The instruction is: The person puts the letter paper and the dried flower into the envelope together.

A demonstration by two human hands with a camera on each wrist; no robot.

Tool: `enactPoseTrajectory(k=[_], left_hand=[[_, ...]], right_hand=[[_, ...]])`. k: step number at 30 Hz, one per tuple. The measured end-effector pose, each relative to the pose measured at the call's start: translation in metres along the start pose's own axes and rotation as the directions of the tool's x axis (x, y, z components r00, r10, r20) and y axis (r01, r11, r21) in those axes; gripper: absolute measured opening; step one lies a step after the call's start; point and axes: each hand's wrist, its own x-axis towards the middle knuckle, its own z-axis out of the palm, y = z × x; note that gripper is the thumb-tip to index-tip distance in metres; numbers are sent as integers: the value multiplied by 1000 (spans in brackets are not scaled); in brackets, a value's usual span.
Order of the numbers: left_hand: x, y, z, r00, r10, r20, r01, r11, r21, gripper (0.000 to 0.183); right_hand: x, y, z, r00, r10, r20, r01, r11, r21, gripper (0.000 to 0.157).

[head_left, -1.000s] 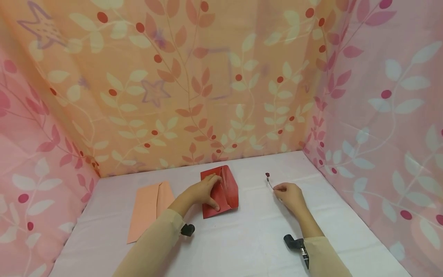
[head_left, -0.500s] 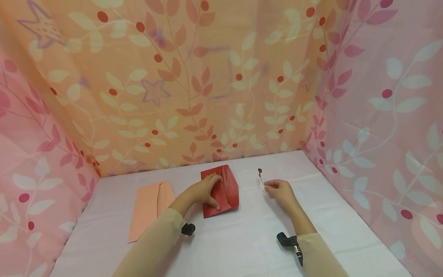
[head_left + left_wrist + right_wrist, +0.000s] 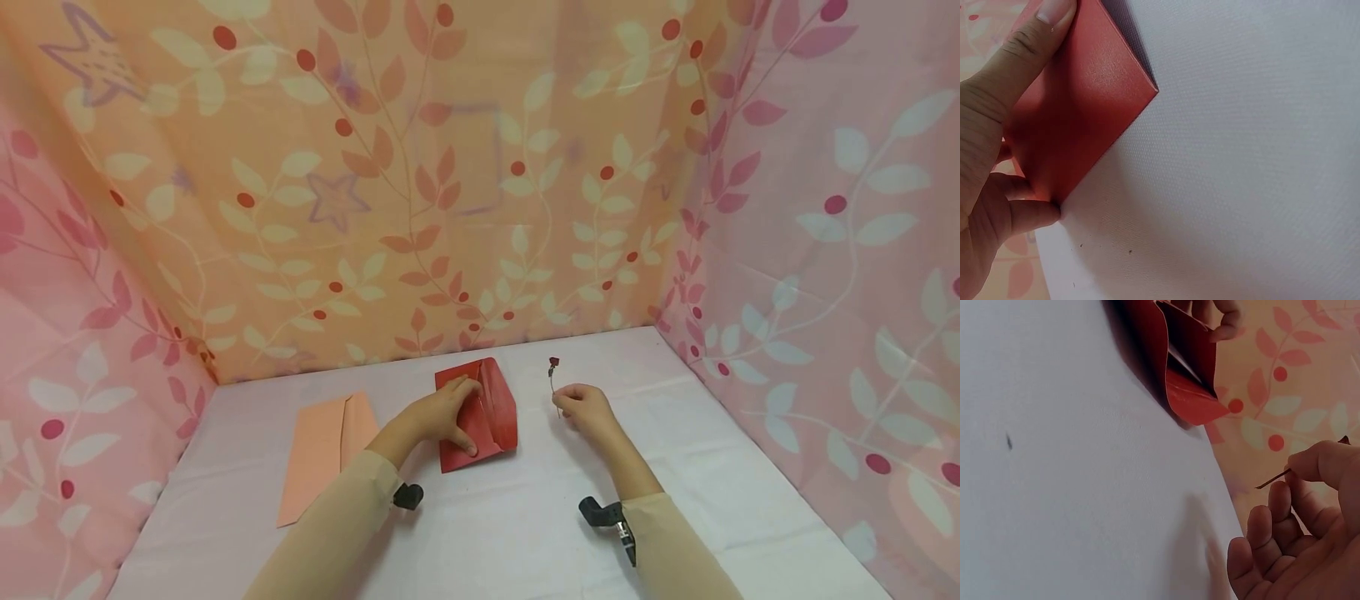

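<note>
A red envelope (image 3: 504,412) lies on the white cloth in the head view, its flap unfolded to the right. My left hand (image 3: 441,414) grips it, with the thumb across the front and fingers at the far edge. In the right wrist view the mouth of the envelope (image 3: 1191,400) gapes, showing a pale strip inside. To the right, my right hand (image 3: 588,408) pinches the thin stem of a small dark red flower (image 3: 554,362) between thumb and forefinger. The flower stands upright above the cloth, a short gap from the flap. Its cut stem end pokes out below the fingertips.
A peach envelope (image 3: 315,454) lies on the cloth left of the left forearm. Leaf-patterned curtains (image 3: 480,183) stand behind and at both sides of the white table cloth (image 3: 510,533). A black wrist camera (image 3: 600,512) sits on each sleeve.
My right hand has moved left toward the red envelope, and the flower has tipped more upright. The left hand and both envelopes have stayed in place.
</note>
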Motion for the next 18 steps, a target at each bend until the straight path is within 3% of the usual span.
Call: enactPoseTrajectory(k=[6, 13, 18], left_hand=[[0, 3, -1, 1000, 2, 3, -2, 1000, -5, 106], [0, 5, -1, 1000, -1, 0, 1, 1000, -10, 107], [0, 7, 0, 1000, 8, -5, -8, 1000, -9, 107]], right_hand=[[5, -3, 13, 1000, -17, 25, 16, 1000, 23, 17], [11, -8, 31, 994, -50, 95, 41, 995, 93, 31], [13, -10, 43, 987, -55, 150, 33, 989, 146, 31]])
